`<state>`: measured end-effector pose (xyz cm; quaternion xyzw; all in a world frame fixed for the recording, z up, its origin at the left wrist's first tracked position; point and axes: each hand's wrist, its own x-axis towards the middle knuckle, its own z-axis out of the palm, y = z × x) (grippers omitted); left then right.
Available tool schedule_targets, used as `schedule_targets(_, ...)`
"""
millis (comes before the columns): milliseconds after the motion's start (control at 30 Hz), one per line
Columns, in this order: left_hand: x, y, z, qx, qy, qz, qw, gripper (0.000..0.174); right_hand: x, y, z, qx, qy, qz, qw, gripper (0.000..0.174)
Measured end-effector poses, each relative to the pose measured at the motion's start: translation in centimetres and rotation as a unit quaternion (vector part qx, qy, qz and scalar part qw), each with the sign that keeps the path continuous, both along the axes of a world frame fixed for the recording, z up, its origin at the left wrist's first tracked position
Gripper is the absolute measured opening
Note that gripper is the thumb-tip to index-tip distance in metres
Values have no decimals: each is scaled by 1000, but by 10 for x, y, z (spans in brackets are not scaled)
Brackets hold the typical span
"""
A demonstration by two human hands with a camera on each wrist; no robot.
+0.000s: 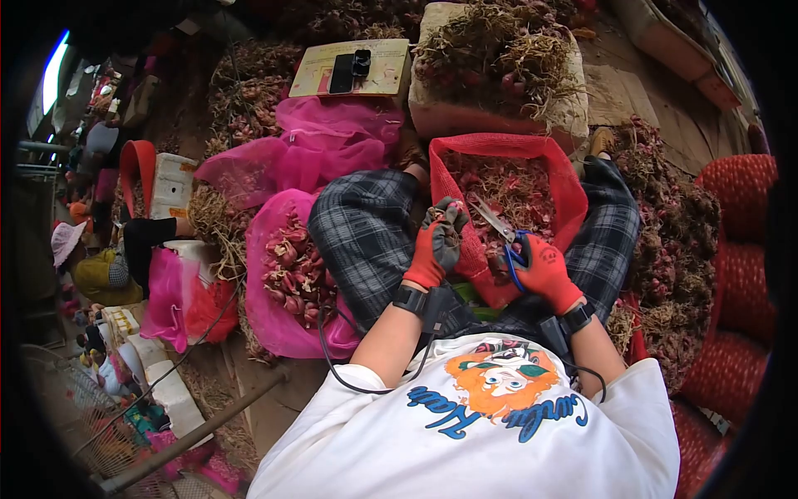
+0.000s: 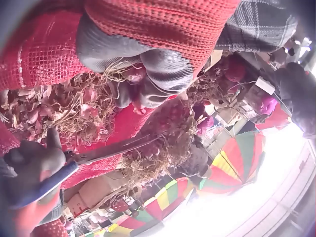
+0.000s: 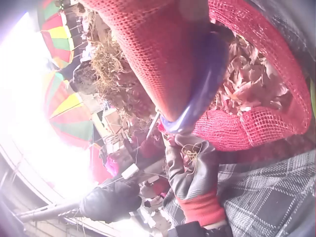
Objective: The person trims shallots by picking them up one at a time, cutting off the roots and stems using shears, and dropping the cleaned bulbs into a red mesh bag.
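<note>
My left hand [image 1: 439, 243], in a red and grey glove, grips a small shallot [image 2: 135, 74] with dry, stringy roots, partly hidden by the fingers. Blue-handled scissors [image 1: 495, 221] are in my gloved right hand [image 1: 544, 270], their blades pointing up and left toward the left hand. Both hands are over the near side of a red mesh bag [image 1: 573, 187], its mouth rolled wide between the knees. Inside lie dry shallot skins and stalks [image 3: 249, 81]. Left of the left knee, a pink mesh bag [image 1: 259, 249] holds trimmed shallots [image 1: 291, 270].
A white foam box [image 1: 432, 116] piled with untrimmed shallots [image 1: 507, 58] stands ahead. Beside it, a phone [image 1: 342, 73] rests on a yellow box [image 1: 391, 62]. More stalky shallots [image 1: 673, 241] and full red sacks [image 1: 748, 283] line the right. Another person [image 1: 104, 274] sits at left.
</note>
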<state>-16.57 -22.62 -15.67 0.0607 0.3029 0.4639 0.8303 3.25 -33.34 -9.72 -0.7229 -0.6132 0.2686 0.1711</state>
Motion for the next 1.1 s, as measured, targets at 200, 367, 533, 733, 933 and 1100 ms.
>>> schedule_targets(200, -9, 4, -5, -80, -55, -20, 995, 27, -11, 2, 3, -15, -58, 44, 997, 54)
schedule_targets(367, -4, 0, 10, -48, 56, -21, 997, 30, -15, 4, 2, -8, -54, 26, 998, 52)
schedule_targets(533, 4, -5, -4, 61, 59, 3, 996, 25, -15, 4, 0, -7, -63, 12, 998, 53)
schedule_targets(733, -2, -7, -4, 131, 97, -35, 986, 21, -10, 6, 2, -81, -20, 24, 996, 52)
schedule_targets(933, 3, -8, 0, 129, 65, -24, 989, 21, -11, 2, -10, -25, -86, 25, 996, 51)
schedule_targets(1100, 4, -10, 8, 112, 84, -20, 990, 22, -21, 5, 3, 36, -130, 1, 991, 49)
